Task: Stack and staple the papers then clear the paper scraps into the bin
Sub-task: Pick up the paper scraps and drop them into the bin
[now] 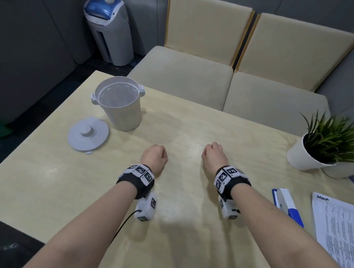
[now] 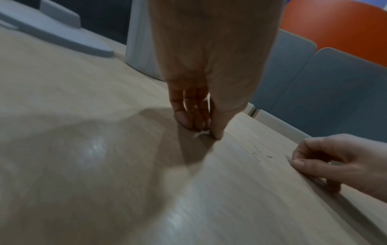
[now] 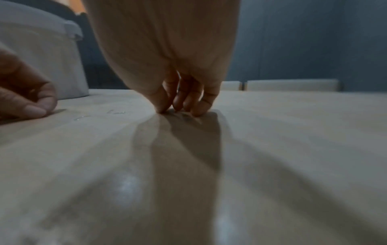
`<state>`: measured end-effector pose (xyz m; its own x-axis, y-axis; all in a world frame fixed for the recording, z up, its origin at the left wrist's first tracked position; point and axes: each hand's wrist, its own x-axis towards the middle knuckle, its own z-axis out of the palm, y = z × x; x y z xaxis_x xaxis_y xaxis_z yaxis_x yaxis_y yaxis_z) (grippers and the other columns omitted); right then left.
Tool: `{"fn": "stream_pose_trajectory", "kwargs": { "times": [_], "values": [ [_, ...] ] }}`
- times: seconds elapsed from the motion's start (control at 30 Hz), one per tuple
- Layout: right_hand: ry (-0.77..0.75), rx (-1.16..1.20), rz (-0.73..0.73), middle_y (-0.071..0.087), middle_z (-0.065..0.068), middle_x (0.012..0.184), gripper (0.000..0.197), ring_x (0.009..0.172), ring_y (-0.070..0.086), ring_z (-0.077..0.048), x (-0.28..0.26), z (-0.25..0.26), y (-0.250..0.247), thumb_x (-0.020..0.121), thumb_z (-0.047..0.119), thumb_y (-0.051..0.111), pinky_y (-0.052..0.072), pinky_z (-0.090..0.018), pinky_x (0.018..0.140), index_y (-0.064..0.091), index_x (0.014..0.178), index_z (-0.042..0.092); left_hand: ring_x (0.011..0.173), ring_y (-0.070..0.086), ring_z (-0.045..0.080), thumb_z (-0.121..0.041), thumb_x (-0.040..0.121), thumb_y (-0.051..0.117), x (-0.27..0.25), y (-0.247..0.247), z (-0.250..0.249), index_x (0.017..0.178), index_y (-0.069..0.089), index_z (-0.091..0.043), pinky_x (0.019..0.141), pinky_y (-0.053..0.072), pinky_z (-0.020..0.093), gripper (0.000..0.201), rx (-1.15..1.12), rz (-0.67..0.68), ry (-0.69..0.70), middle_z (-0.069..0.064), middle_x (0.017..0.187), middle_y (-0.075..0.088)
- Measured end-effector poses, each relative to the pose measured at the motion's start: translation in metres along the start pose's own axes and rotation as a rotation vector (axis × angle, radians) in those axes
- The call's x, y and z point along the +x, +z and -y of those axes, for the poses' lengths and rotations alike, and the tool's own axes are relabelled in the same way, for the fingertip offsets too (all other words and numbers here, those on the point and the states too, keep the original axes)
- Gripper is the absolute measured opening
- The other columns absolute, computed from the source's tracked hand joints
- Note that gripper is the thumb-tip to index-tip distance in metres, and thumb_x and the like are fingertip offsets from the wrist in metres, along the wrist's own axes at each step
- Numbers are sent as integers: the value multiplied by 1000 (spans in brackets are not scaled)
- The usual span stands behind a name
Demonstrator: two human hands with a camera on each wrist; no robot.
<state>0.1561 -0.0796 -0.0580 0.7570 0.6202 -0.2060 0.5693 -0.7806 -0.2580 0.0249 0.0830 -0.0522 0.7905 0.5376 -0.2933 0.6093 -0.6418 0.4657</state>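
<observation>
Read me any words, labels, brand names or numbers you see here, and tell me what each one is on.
Nothing can be quoted.
White printed paper sheets: a dark heading and dense rows of print, too small and blurred to read.
Black-and-white square code markers on the black wristbands: patterns only, no readable text.
White and blue stapler, white round plastic bin and grey round lid: no visible lettering.

Left hand (image 2: pixel 201 99) fingers (image 2: pixel 184 117) pinching paper scrap (image 2: pixel 201 133)

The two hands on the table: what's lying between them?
A few small loose staples lie on the bare table between the left hand and right hand, clearest in the left wrist view.
</observation>
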Motion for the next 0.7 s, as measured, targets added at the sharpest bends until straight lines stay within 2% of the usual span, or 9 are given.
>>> {"fn": "stream_pose_trajectory", "kwargs": {
  "times": [0.07, 0.13, 0.27, 0.33, 0.43, 0.5, 0.57, 0.7],
  "values": [
    [4, -57, 35, 47, -14, 122, 28, 116, 42, -31, -1, 3, -2, 89, 1, 41, 46, -39, 88, 50, 115, 2, 95, 59, 30, -15, 88, 57, 0, -1, 0, 88, 62, -10, 86, 48, 38, 7, 23, 24, 30, 11, 104, 60],
    [29, -13, 41, 45, -15, 120, 28, 113, 42, -30, -3, 2, -2, 87, 1, 38, 45, -37, 89, 49, 113, 2, 96, 58, 30, -15, 88, 56, -1, 0, -2, 90, 61, -8, 88, 47, 38, 8, 7, 27, 65, 12, 103, 59],
    [198, 403, -48, 55, -11, 106, 15, 100, 54, -28, -10, -17, -7, 94, 12, 37, 39, -30, 78, 51, 95, 6, 89, 62, 28, -11, 84, 58, -3, 4, -18, 88, 64, -6, 76, 44, 29, 9, -130, -15, 100, 11, 93, 69],
    [285, 528, -93, 61, -8, 99, 16, 99, 58, -27, -15, -28, -10, 93, 11, 41, 40, -29, 78, 56, 93, 6, 86, 64, 28, -9, 81, 59, -2, 6, -30, 87, 65, -6, 74, 46, 28, 9, -177, -39, 96, 10, 89, 72],
    [249, 467, -121, 67, -8, 94, 12, 93, 60, -26, -19, -33, -9, 87, 12, 53, 47, -34, 81, 63, 89, 6, 86, 65, 26, -5, 80, 55, 3, 11, -41, 94, 64, -9, 71, 43, 26, 16, -176, -47, 112, 8, 86, 73],
    [192, 439, -99, 68, -7, 92, 6, 91, 61, -24, -14, -30, -6, 83, 15, 62, 45, -30, 77, 64, 87, 11, 87, 65, 25, -2, 81, 54, 9, 13, -44, 100, 64, -10, 71, 42, 24, 23, -162, -25, 132, 7, 87, 73],
    [170, 429, -79, 68, -6, 91, 10, 90, 61, -24, -8, -23, -6, 80, 19, 67, 43, -29, 75, 65, 88, 15, 91, 66, 25, -5, 82, 58, 15, 14, -46, 98, 68, -11, 76, 44, 25, 20, -132, -5, 135, 7, 91, 74],
    [126, 298, -53, 63, -5, 99, 8, 99, 57, -22, 1, -7, -6, 79, 24, 68, 44, -31, 80, 67, 83, 16, 92, 66, 24, -6, 80, 63, 24, 13, -48, 89, 70, -10, 77, 46, 24, 13, -83, 25, 151, 8, 93, 74]
  ]
}}
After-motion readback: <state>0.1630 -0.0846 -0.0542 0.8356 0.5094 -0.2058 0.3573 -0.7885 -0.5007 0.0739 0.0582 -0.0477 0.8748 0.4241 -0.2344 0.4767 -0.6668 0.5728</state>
